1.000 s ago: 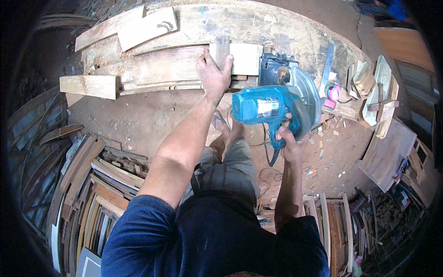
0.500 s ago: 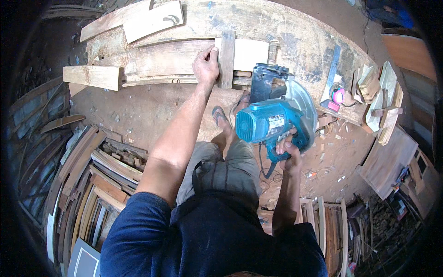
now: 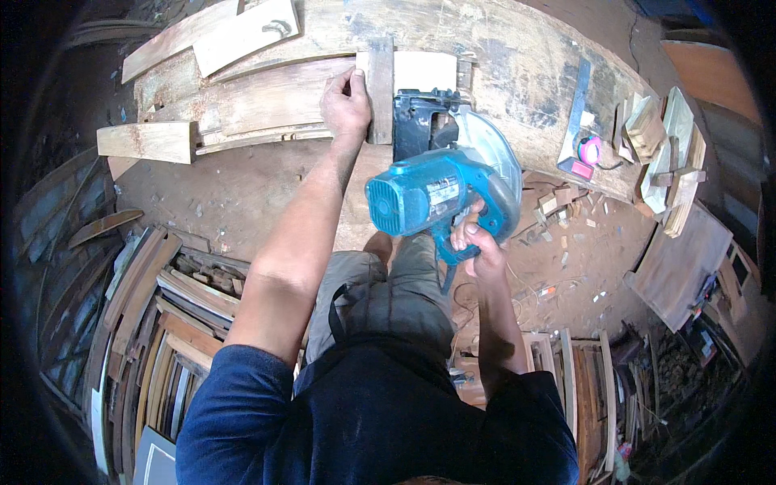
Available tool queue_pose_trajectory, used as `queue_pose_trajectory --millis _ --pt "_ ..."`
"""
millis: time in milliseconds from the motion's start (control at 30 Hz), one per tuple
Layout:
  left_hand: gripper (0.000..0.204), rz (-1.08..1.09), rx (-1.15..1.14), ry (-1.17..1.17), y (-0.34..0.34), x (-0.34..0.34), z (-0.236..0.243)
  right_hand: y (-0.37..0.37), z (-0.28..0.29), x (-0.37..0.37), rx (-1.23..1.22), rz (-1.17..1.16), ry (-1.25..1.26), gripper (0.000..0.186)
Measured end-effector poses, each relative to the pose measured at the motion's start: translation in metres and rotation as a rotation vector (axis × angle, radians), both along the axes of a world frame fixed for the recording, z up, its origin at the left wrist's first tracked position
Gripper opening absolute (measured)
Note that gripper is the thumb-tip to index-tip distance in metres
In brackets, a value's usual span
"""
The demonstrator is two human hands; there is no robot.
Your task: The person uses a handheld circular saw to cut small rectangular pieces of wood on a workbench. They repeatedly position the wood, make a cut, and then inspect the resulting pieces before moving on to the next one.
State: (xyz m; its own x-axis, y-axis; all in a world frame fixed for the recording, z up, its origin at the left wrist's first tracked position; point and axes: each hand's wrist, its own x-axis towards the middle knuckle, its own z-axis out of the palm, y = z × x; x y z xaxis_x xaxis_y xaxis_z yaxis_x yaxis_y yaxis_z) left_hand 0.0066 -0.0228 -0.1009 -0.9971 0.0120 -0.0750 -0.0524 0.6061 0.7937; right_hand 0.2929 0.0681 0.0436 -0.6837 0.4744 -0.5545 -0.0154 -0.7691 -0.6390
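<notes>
The narrow grey-brown wooden strip (image 3: 380, 105) lay at about 3 o'clock from the left hand (image 3: 346, 109), the nearer hand, its long axis running from 12 to 6 o'clock across a smooth, cream-coloured wooden board (image 3: 428, 71). The left fingers were bunched, thumb and forefinger almost together; I could not tell whether they pinched anything. Just beyond the strip, on its 3 o'clock side, stood the black metal base plate (image 3: 411, 137) of the blue circular saw with a ribbed plastic motor housing (image 3: 416, 194); whether plate and strip touched was unclear. The right hand (image 3: 482, 250) had its fingers wrapped around the saw's rear handle, with the base plate toward 11 o'clock from them. A curved, silvery guard (image 3: 495, 145) arched near 12 o'clock. The wooden counter (image 3: 517, 73) looked worn, stained and dusty, its far edge bowed by the lens.
</notes>
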Motion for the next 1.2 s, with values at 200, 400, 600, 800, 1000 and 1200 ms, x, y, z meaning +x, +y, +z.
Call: queue_pose_trajectory --millis 200,400,600,800,1000,1200 --pt "0.03 0.001 0.023 0.003 -0.002 -0.002 -0.008 0.001 -0.006 -0.002 0.042 0.035 0.03 0.022" --pt "0.03 -0.009 -0.009 0.015 0.001 0.001 0.003 0.008 -0.003 -0.013 0.073 0.081 0.018 0.022" --pt "0.031 -0.026 0.001 0.011 -0.001 -0.001 0.0 0.012 -0.003 -0.017 0.07 0.103 0.036 0.023" --pt "0.03 -0.026 -0.007 0.005 -0.002 -0.001 -0.001 0.015 -0.005 -0.021 0.077 0.11 0.056 0.024" --pt "0.029 -0.012 -0.007 -0.003 -0.001 0.001 0.003 0.015 -0.005 -0.021 0.094 0.104 0.064 0.025" --pt "0.028 -0.02 0.008 0.017 0.001 0.001 0.002 0.014 -0.001 -0.023 0.087 0.087 0.063 0.029"
